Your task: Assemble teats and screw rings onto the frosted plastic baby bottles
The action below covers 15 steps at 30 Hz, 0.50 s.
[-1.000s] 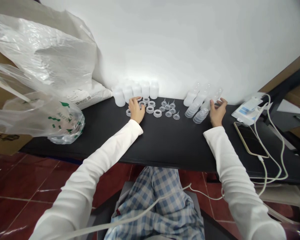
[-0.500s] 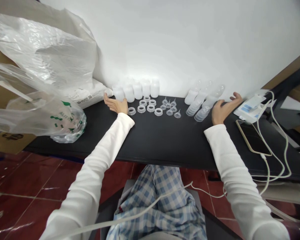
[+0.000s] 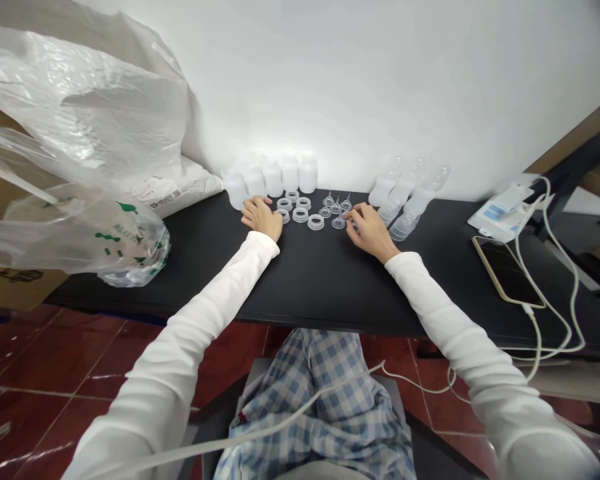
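My left hand (image 3: 261, 217) rests on the black table (image 3: 320, 280) at the left end of a group of white plastic rings (image 3: 301, 215), its fingers curled over the leftmost ring. My right hand (image 3: 369, 229) lies at the right end of a cluster of small clear nipples (image 3: 331, 212), fingertips pinched on one of them. Behind the rings, a row of white bottles (image 3: 275, 179) stands against the wall. Stacks of clear caps (image 3: 405, 197) lie on their sides just right of my right hand.
Large plastic bags (image 3: 80, 160) crowd the table's left end. A phone (image 3: 507, 270) on a white cable and a white device (image 3: 500, 212) lie at the right. A white wall backs the table. My checked trousers and a cable show below the table's front edge.
My left hand came back from the bottles' left end to the rings. My right hand swung left from the device, past the cap stacks, onto the nipples.
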Each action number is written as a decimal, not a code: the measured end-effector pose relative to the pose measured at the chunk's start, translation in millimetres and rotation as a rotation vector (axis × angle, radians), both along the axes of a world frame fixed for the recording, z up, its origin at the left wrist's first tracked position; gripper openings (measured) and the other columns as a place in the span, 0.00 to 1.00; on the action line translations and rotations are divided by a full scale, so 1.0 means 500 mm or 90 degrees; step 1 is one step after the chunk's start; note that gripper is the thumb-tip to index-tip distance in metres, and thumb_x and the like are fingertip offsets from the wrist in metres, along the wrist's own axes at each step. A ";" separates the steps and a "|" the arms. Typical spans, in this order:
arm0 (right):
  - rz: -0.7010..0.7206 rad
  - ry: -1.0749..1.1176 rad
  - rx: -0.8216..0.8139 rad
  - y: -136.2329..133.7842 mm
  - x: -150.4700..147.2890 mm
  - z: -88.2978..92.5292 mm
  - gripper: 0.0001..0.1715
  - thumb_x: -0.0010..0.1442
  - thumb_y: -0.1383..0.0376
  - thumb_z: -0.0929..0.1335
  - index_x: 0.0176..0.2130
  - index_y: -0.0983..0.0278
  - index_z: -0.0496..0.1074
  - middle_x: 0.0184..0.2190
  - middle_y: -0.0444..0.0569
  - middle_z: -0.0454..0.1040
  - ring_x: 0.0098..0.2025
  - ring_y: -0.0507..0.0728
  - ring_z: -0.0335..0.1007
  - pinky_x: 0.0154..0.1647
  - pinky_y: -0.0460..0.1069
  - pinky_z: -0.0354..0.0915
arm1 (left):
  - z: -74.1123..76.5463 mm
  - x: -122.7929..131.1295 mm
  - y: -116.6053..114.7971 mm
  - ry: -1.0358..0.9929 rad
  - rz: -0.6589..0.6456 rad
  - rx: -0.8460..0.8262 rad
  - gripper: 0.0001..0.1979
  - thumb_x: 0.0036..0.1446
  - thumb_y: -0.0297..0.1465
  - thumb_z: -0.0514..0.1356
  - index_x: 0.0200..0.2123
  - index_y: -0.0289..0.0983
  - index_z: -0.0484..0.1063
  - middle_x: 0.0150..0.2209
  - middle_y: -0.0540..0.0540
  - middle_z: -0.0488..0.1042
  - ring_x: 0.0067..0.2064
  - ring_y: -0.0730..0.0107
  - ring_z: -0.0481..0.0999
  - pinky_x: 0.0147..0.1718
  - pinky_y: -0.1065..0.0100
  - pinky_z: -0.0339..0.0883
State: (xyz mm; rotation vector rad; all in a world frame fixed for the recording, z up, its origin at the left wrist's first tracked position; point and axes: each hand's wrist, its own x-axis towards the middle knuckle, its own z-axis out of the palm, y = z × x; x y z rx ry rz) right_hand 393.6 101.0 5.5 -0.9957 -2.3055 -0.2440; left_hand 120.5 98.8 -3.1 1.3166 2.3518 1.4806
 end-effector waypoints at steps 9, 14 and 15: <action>-0.006 0.034 -0.113 0.024 0.030 -0.038 0.15 0.67 0.66 0.62 0.50 0.62 0.72 0.47 0.59 0.69 0.46 0.65 0.69 0.53 0.65 0.70 | -0.038 -0.018 0.018 0.021 -0.061 0.010 0.15 0.46 0.21 0.59 0.38 0.40 0.65 0.48 0.35 0.70 0.58 0.36 0.67 0.56 0.25 0.56; 0.019 0.140 -0.142 0.024 0.026 -0.034 0.27 0.65 0.67 0.64 0.63 0.62 0.63 0.50 0.58 0.67 0.53 0.64 0.69 0.59 0.64 0.70 | -0.009 -0.008 -0.002 0.049 -0.099 0.075 0.19 0.48 0.18 0.56 0.43 0.40 0.64 0.51 0.35 0.68 0.60 0.41 0.68 0.60 0.30 0.59; 0.021 0.168 -0.142 0.026 0.026 -0.038 0.30 0.65 0.66 0.65 0.64 0.62 0.60 0.51 0.58 0.66 0.52 0.64 0.69 0.58 0.63 0.71 | -0.003 -0.006 -0.006 0.069 -0.131 0.113 0.17 0.51 0.19 0.56 0.44 0.40 0.64 0.52 0.35 0.67 0.60 0.44 0.68 0.62 0.34 0.60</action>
